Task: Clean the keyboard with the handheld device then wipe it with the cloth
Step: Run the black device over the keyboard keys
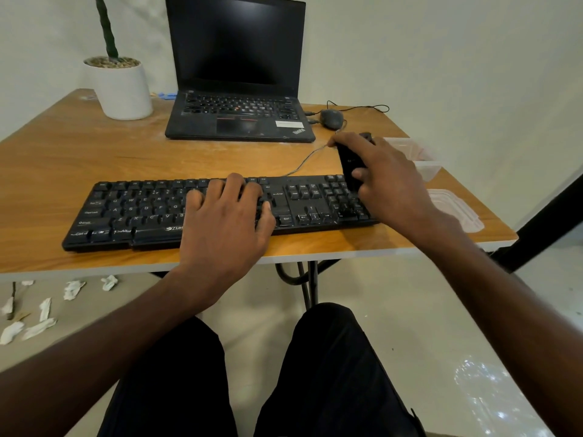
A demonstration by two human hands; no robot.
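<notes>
Your left hand [225, 216] lies flat, steadying the keyboard [132, 212] — your right hand [388, 181] grips the handheld device [350, 165] over the number keys.

Pretty even, soft indoor light is being thrown over the whole scene, nothing harsh. Faint shadows are being cast on the table [63, 171] under the hands and along the keyboard [132, 212] front edge. A patch of speckled glare is being reflected off the floor [485, 383] at bottom right. The laptop [236, 42] screen is being rendered almost pure black. Straight lines are being bent by the wide lens near the edges, and fine detail is being smeared a bit everywhere, keys included.
</notes>
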